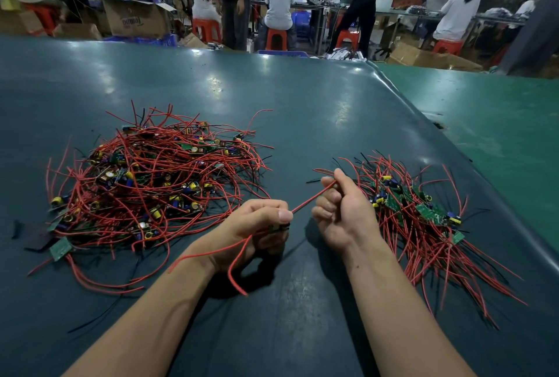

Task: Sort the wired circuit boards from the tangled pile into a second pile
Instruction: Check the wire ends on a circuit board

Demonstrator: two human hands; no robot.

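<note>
Both hands pulling one red wire (313, 197) taut
Left hand (257, 225) and right hand (340, 210) each pinch it, between tangled pile (151, 183) and second pile (423, 213).

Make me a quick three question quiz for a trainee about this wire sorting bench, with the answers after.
1. True or false: the left pile is bigger than the right pile.
2. What runs between the left hand and the right hand?
A. a black wire
B. a red wire
C. a strip of tape
3. Fill in: the piles lie on a dark ____ table.

Key
1. True: the left pile spreads wider and holds more boards.
2. B: a red wire is stretched between the two hands, each pinching it.
3. Green.
</note>
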